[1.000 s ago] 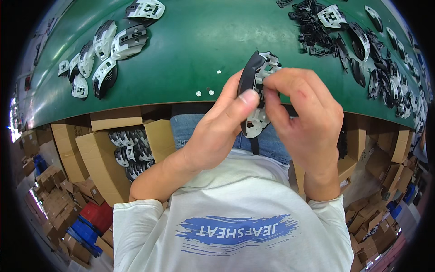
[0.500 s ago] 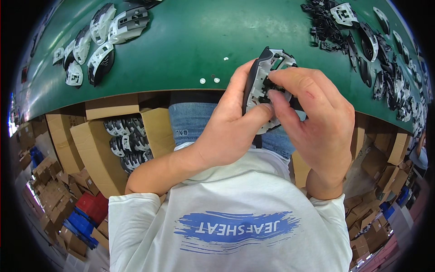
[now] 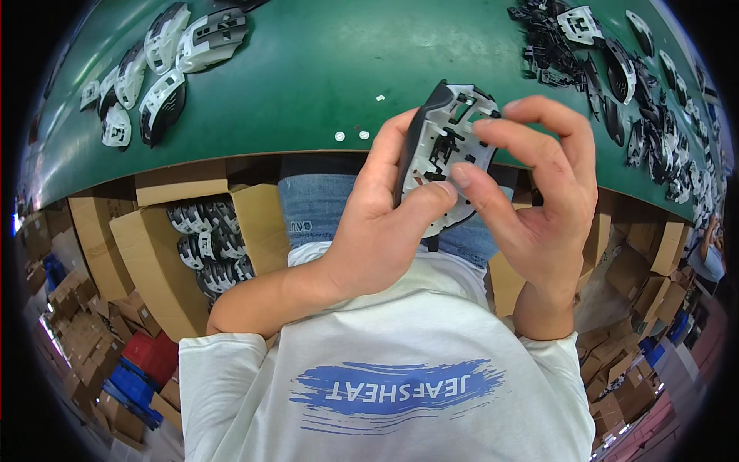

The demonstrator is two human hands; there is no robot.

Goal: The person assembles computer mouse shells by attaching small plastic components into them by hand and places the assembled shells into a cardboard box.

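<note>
The shell point(image 3: 459, 146) is over the near edge of the desk point(image 3: 323, 69), gripped in the left hand point(image 3: 385, 219) — thumb inside, fingers behind, apparently so its hollow faces the person. The right hand point(image 3: 554, 185) is open, thumb and forefinger apart at the hollow; contact is unclear. Other shells point(image 3: 162, 108) lie far left, black parts point(image 3: 548, 46) far right — seemingly to leave the middle for working.

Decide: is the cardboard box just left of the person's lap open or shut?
Open: the box has spread flaps, exposing shells inside.
</note>
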